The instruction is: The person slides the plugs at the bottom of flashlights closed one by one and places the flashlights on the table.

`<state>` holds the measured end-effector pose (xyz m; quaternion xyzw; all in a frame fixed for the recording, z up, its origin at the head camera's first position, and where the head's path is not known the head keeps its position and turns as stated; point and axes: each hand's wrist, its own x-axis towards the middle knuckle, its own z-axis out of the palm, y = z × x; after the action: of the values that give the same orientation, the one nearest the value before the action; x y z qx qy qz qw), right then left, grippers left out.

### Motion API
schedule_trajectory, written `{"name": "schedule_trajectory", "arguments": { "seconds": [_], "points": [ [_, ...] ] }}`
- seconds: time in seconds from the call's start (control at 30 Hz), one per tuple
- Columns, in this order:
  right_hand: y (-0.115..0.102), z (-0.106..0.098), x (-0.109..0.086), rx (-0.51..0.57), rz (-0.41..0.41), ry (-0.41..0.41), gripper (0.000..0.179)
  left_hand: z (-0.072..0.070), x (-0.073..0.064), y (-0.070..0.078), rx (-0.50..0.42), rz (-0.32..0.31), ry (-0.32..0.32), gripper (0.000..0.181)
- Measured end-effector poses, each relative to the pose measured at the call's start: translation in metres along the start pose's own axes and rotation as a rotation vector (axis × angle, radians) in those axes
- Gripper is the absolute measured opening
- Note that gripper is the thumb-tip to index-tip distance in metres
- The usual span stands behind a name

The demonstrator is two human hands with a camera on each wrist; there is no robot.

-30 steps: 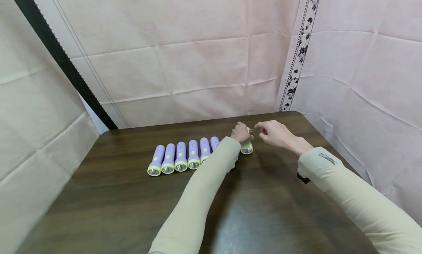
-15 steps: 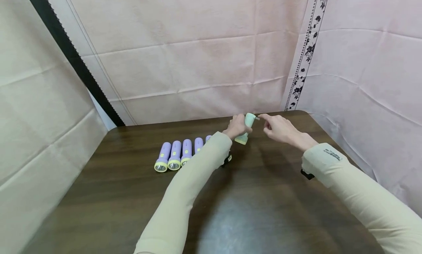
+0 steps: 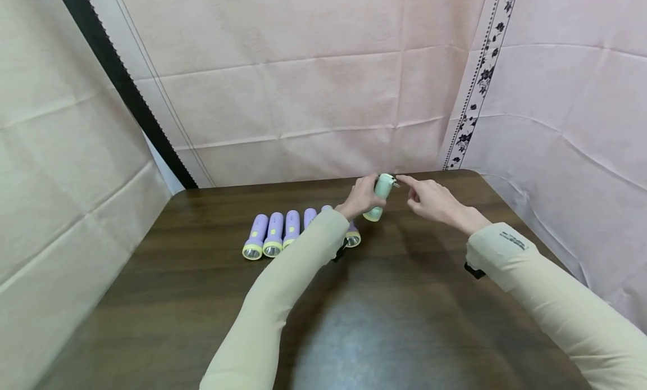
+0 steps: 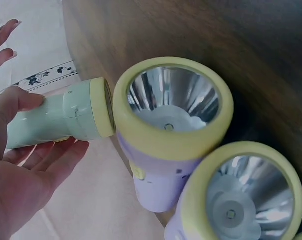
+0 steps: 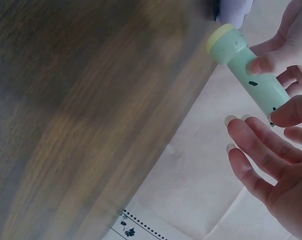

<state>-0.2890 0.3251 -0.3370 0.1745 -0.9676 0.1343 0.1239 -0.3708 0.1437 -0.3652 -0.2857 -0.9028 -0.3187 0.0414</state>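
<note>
A mint-green flashlight [image 3: 384,187] with a yellow rim is tilted above the far part of the table, its tail end up. My left hand [image 3: 361,198] grips its body, thumb on one side and fingers on the other in the left wrist view. From the tail juts a small metal piece, which looks like plug prongs. My right hand [image 3: 431,200] reaches there with an extended finger, at or very near that piece. Its other fingers spread loosely in the right wrist view. Left of the green flashlight, several purple flashlights [image 3: 256,232] lie in a row, partly hidden by my left forearm.
The dark wooden table [image 3: 394,311] ends at a far edge close behind my hands. Pale cloth [image 3: 303,98] hangs behind it and along both sides. In the left wrist view, a purple flashlight [image 4: 161,187] sits right beside the green one's head.
My left hand has raised the green flashlight off the table and tilted its head toward the left. The right finger has kept close to its tail. The view has shifted slightly right.
</note>
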Motion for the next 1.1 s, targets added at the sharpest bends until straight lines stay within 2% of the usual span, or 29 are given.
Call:
{"name": "schedule_trajectory", "arguments": {
  "seconds": [0.2,0.43,0.87,1.1],
  "points": [
    [-0.004,-0.001,0.001,0.003,-0.014,0.005,0.063,-0.004,-0.004,-0.001,-0.037,0.051,-0.006,0.041],
    [-0.008,-0.001,0.001,0.032,-0.037,0.022,0.064,-0.005,-0.008,-0.004,-0.020,0.110,0.014,0.033],
    [-0.012,-0.005,0.004,0.081,-0.073,0.057,0.065,-0.008,-0.009,-0.002,-0.049,0.118,0.016,0.035],
    [-0.013,-0.003,0.005,0.135,-0.052,0.019,0.067,-0.009,-0.012,-0.004,-0.078,0.124,-0.005,0.037]
  ]
}}
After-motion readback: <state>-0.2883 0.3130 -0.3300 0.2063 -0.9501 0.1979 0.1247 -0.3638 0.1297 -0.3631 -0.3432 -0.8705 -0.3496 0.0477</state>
